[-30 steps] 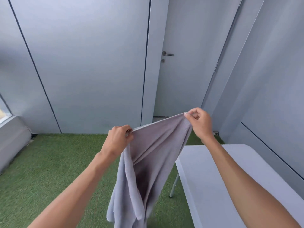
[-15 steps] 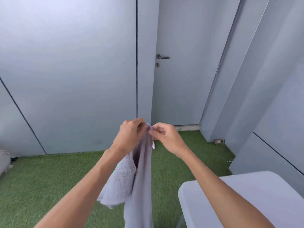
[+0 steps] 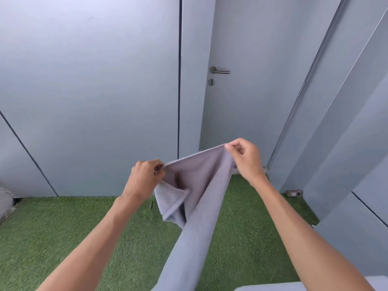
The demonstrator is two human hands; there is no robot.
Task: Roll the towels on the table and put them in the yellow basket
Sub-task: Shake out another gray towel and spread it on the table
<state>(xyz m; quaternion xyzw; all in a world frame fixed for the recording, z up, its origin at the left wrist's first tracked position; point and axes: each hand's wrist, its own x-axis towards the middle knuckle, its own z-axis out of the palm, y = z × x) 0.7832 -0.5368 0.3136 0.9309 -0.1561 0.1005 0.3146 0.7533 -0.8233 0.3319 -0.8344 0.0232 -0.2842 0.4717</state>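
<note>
Above green artificial grass (image 3: 52, 238), well off the ground, a grey towel (image 3: 197, 185) hangs in the air between two hands. Behind it stand pale grey wall panels (image 3: 90, 91) and a closed door (image 3: 252, 91) with a metal lever handle (image 3: 220, 70) and a round lock just below it. A small socket box (image 3: 294, 193) sits on the grass by the right wall. At the lower right edge only a pale corner of the tabletop (image 3: 273, 287) shows. Nothing stands between the camera and the towel except the two bare forearms reaching forward. The left hand (image 3: 144, 178) is the lower one, fingers curled tight round one end of the towel's top edge. The right hand (image 3: 245, 158) is raised higher and well apart from it, thumb and fingertips pinching the other end. The edge runs taut and slanted between them. Below it the cloth sags in folds, one long fold dropping out of view at the bottom.
</note>
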